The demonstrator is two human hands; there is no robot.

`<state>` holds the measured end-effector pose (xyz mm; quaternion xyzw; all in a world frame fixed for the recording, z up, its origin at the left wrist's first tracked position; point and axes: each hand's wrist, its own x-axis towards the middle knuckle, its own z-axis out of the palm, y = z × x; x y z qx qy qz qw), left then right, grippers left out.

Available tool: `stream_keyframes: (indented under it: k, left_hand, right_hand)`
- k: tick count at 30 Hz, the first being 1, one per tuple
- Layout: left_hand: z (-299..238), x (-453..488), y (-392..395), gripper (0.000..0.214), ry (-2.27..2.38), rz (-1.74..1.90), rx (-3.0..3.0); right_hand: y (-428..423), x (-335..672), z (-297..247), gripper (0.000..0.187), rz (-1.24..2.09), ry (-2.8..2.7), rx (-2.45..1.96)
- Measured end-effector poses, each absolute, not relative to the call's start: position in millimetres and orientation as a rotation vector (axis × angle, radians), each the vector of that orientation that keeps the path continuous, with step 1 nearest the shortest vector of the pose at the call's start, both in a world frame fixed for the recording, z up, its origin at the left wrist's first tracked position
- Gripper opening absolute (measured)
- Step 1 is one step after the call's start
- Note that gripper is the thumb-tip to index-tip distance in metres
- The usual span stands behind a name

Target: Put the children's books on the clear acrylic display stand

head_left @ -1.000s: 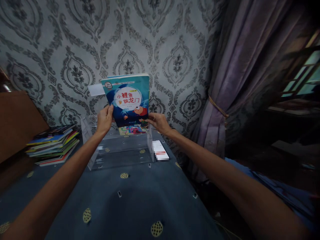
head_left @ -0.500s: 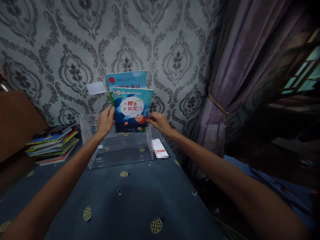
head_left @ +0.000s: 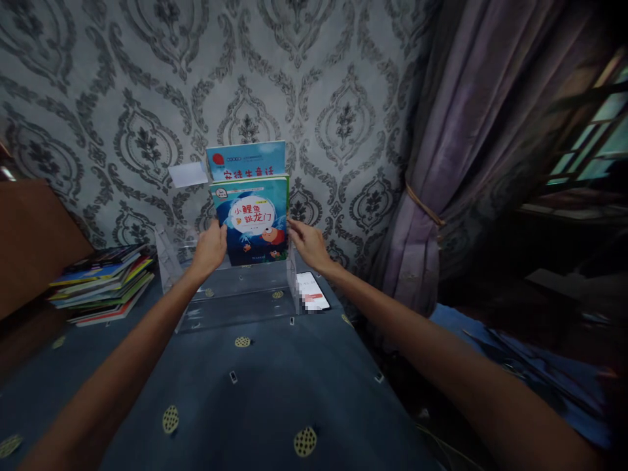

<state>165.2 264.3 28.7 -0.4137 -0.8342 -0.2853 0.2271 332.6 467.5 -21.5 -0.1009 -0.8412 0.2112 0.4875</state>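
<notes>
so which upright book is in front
The dark blue book, between the left hand and right hand; nearly its whole cover shows, while only the top of the light blue book behind it does.

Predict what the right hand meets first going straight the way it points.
The blue rectangular paper book with a white-oval cover: the right hand seems to grip its right edge, though depth is unclear.

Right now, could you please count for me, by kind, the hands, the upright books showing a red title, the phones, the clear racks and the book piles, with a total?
Hands: 2, the left hand and right hand
Red-titled upright books: 2, the front book and rear book
Phone: 1
Clear rack: 1
Book pile: 1
Total: 7
</notes>
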Motion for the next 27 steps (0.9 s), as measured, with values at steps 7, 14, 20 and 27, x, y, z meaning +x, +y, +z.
stream_keyframes:
  k: [7,14,20,27]
  left_hand:
    - [34.9,177.0,269.2,0.034,-2.376,-0.638,-1.096]
    - [38.4,182.0,275.5,0.036,-2.426,-0.551,-1.055]
    - [37.1,185.5,275.1,0.036,-2.452,-0.511,-1.037]
    - [35.7,185.4,266.3,0.033,-2.458,-0.484,-1.116]
  right_hand:
    - [460.9,332.8,-26.7,0.040,0.556,-2.044,-0.288]
    - [456.0,330.6,-32.5,0.041,0.577,-2.004,-0.281]
    - [457.9,328.0,-36.4,0.041,0.590,-1.981,-0.314]
    - [460.1,327.5,-36.5,0.045,0.564,-1.960,-0.269]
